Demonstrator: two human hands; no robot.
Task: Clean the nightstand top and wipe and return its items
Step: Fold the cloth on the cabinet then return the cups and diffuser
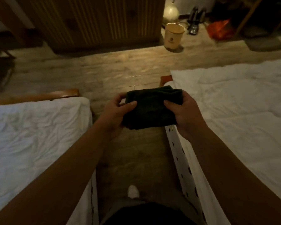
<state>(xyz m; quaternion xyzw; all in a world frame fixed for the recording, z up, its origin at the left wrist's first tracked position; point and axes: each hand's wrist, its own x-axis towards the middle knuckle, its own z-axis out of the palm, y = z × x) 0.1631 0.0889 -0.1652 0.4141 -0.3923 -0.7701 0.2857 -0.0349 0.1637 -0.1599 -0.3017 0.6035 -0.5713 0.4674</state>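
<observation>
White-sheeted bed (31,135) at left. Left hand (115,111) and right hand (183,112) each grasp one side of a dark green folded cloth (151,108), held above the wooden floor (104,70). Second white bed (242,103) at right.

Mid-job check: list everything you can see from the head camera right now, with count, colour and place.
cloth: 1, dark green, folded, held in both hands over the aisle between the beds
beds: 2, white bedding, wooden frames, one on each side of the aisle
floor: 1, light wood-look, centre and far side
bin: 1, cream, on the floor at the far side
wooden slatted unit: 1, brown, far wall
bag: 1, red-orange, far right on the floor
dark items: too blurred to tell, beside the bin
left hand: 1, gripping the cloth's left edge
right hand: 1, gripping the cloth's right edge
</observation>
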